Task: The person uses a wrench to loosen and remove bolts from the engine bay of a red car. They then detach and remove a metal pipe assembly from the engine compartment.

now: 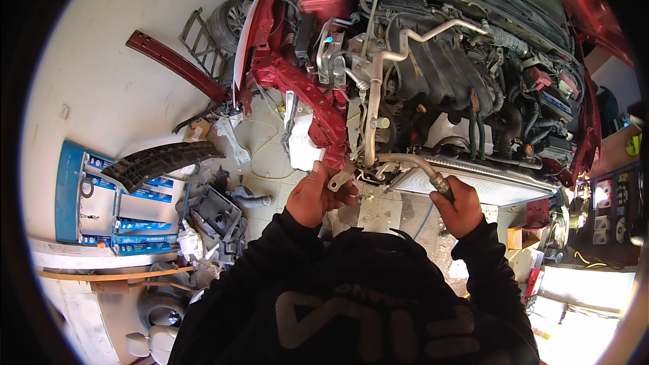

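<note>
In front of an open engine bay, my left hand (pixel 315 193) is closed around a small metal bracket (pixel 343 177) with a hole near its end. It sits just below the red front corner frame (pixel 323 105) of the car. My right hand (pixel 460 207) grips the end of a brownish hose (pixel 414 161) at its ribbed metal collar. The hose curves left toward a long metal pipe (pixel 371 122), which rises along the engine's left side. How the bracket and hose connect is hidden among small parts. Behind the hose lies the radiator (pixel 466 188).
The engine (pixel 433 61) fills the upper right. A white plastic tank (pixel 303 136) hangs at the front left corner. On the left are a red bumper beam (pixel 176 64), a black plastic trim piece (pixel 159 162), a blue-edged shelf (pixel 71 189) and loose parts on the floor.
</note>
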Available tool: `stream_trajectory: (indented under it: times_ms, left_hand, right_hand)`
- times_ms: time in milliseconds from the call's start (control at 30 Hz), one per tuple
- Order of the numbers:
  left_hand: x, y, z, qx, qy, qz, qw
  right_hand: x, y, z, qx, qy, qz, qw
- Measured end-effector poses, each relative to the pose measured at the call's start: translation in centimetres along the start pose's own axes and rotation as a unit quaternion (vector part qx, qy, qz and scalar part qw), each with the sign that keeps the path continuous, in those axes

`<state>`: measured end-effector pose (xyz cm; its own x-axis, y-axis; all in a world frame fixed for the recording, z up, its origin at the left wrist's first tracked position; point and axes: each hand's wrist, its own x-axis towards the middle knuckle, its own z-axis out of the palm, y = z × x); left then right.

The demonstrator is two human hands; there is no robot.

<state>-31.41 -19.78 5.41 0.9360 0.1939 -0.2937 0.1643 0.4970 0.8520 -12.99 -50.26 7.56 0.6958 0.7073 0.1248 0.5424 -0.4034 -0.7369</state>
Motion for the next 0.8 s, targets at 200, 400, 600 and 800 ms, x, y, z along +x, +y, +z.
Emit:
stream_trajectory:
  times_ms: [200,400,600,800]
  left_hand:
    - [-0.3,0.2,0.1,0.032,0.026,-0.026,0.999]
    - [-0.1,0.3,-0.2,0.043,0.032,-0.037,0.998]
    - [-0.1,-0.2,-0.9,0.039,0.039,-0.032,0.998]
    - [0.1,0.1,-1.0,0.046,0.039,-0.027,0.998]
  right_hand:
    - [0.0,-0.3,0.1,0.01,-0.006,0.004,1.0]
    - [0.1,-0.3,0.3,0.004,-0.008,0.013,1.0]
    - [0.2,-0.4,0.3,-0.012,-0.03,0.033,0.999]
    - [0.6,-0.6,0.9,0.0,-0.018,0.021,1.0]
